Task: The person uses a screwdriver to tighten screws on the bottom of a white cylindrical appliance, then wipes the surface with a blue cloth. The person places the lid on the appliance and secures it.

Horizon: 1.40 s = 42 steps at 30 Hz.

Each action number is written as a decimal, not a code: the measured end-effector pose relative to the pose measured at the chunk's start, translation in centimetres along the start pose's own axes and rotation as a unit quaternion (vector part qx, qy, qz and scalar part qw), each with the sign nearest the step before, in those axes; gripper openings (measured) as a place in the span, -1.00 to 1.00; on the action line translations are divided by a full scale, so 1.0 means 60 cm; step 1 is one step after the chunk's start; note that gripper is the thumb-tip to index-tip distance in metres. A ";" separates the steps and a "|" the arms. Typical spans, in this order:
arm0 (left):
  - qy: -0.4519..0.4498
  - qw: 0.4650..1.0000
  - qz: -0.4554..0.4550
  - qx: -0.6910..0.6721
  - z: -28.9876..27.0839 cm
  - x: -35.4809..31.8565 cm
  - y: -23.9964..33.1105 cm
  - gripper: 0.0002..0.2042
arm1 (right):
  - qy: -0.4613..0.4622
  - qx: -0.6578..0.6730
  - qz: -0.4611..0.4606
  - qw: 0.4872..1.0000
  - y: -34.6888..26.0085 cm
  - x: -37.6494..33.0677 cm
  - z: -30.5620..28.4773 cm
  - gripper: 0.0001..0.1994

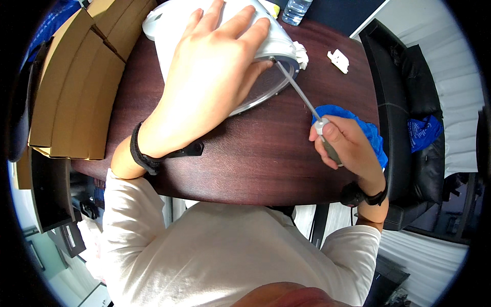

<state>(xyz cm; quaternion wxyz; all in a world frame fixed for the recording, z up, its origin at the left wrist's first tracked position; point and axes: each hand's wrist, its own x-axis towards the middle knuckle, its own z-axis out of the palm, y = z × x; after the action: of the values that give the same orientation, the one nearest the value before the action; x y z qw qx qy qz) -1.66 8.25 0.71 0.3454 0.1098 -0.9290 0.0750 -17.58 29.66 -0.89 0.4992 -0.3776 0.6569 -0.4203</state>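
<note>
Right hand (349,146): grip closed on the handle of a screwdriver (309,105), thumb on top, fingers curled under; most of the handle is covered. The metal shaft slants far and left to the rim of a white housing (279,42). The tip meets a dark spot there; whether it sits in a screw cannot be made out.

Left hand (212,77): grip spread, fingers splayed over the housing, thumb reaching down to the rim just beside the screwdriver tip. This hand hides much of the housing; the far end is cut off by the top edge, so its full shape is unclear. The near end shows a round clear rim (260,104), partly behind the thumb and wrist.

A crumpled white item (303,55) touches the housing's right side, partly hidden. A blue bundle (364,125) lies behind the right hand; cloth or bag, cannot tell. A black flat piece (192,150) shows only in part by the left wrist.

Farther out on the dark red-brown surface (271,163): small white part (338,61) far right; clear bottle (295,11), top cut off; cardboard box (76,97) left.
</note>
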 end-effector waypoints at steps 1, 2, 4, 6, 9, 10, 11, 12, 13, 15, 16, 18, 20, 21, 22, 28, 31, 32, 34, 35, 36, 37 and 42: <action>-0.005 1.000 0.002 -0.006 0.000 0.002 0.000 -0.50 | 0.013 0.004 0.000 1.000 0.004 0.000 0.002 -0.65; -0.011 1.000 0.002 -0.008 -0.001 0.001 -0.001 -0.49 | 0.021 0.008 -0.002 1.000 0.010 0.002 0.005 -0.64; -0.027 1.000 0.010 -0.004 -0.006 0.002 -0.004 -0.47 | 0.072 -0.052 -0.037 0.995 0.013 0.000 0.012 -0.63; -0.047 0.999 0.024 0.001 -0.013 0.002 -0.006 -0.44 | 0.160 -0.181 -0.098 0.965 0.015 -0.006 0.019 -0.64; -0.074 0.996 0.054 -0.021 -0.027 0.005 -0.023 -0.41 | 0.289 -0.401 -0.240 0.835 -0.001 -0.009 0.027 -0.68; -0.068 0.995 0.056 -0.036 -0.025 0.006 -0.025 -0.41 | 0.304 -0.423 -0.232 0.822 -0.007 -0.015 0.028 -0.68; -0.075 0.994 0.065 -0.040 -0.025 0.008 -0.028 -0.42 | 0.315 -0.444 -0.227 0.808 -0.014 -0.021 0.030 -0.69; -0.081 0.993 0.074 -0.045 -0.026 0.012 -0.030 -0.42 | 0.327 -0.465 -0.221 0.793 -0.021 -0.026 0.033 -0.69; -0.087 0.991 0.083 -0.049 -0.025 0.015 -0.033 -0.42 | 0.335 -0.488 -0.212 0.778 -0.029 -0.031 0.035 -0.68; -0.072 0.989 0.102 -0.083 -0.016 0.021 -0.043 -0.44 | 0.350 -0.533 -0.192 0.746 -0.043 -0.041 0.040 -0.67; -0.065 0.987 0.111 -0.100 -0.013 0.021 -0.047 -0.45 | 0.349 -0.551 -0.190 0.734 -0.048 -0.043 0.040 -0.66; -0.062 0.987 0.120 -0.085 -0.008 0.022 -0.047 -0.46 | 0.353 -0.585 -0.179 0.708 -0.054 -0.048 0.040 -0.64; -0.070 0.988 0.116 -0.078 -0.006 0.020 -0.047 -0.46 | 0.359 -0.606 -0.185 0.685 -0.062 -0.047 0.038 -0.65; -0.078 0.988 0.108 -0.080 -0.007 0.017 -0.047 -0.46 | 0.360 -0.617 -0.190 0.674 -0.066 -0.045 0.037 -0.65; -0.087 0.988 0.100 -0.082 -0.007 0.014 -0.047 -0.45 | 0.353 -0.618 -0.176 0.680 -0.071 -0.046 0.036 -0.65; -0.075 0.990 0.095 -0.076 -0.001 0.020 -0.038 -0.42 | 0.339 -0.620 -0.143 0.693 -0.075 -0.047 0.034 -0.65; -0.074 0.990 0.094 -0.074 0.001 0.019 -0.037 -0.41 | 0.328 -0.609 -0.143 0.708 -0.073 -0.046 0.029 -0.65; -0.074 0.990 0.095 -0.070 0.001 0.019 -0.037 -0.42 | 0.323 -0.602 -0.146 0.716 -0.074 -0.046 0.026 -0.66; -0.073 0.991 0.098 -0.063 0.003 0.018 -0.038 -0.42 | 0.312 -0.580 -0.152 0.737 -0.075 -0.042 0.020 -0.66; -0.073 0.991 0.094 -0.062 0.003 0.018 -0.037 -0.42 | 0.307 -0.567 -0.156 0.749 -0.073 -0.038 0.015 -0.65; -0.073 0.991 0.090 -0.061 0.003 0.019 -0.036 -0.42 | 0.301 -0.553 -0.160 0.761 -0.071 -0.035 0.011 -0.65; -0.073 0.992 0.086 -0.060 0.003 0.019 -0.035 -0.42 | 0.295 -0.533 -0.140 0.781 -0.071 -0.032 0.010 -0.64; -0.068 0.994 0.077 -0.045 0.007 0.018 -0.036 -0.43 | 0.253 -0.450 -0.144 0.844 -0.057 -0.020 -0.002 -0.62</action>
<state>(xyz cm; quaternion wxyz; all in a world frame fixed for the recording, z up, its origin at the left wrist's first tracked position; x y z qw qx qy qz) -2.20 5.93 1.24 0.2788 0.0268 -0.9586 0.0514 -17.16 29.53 2.74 0.0246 -0.5315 0.8157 -0.2269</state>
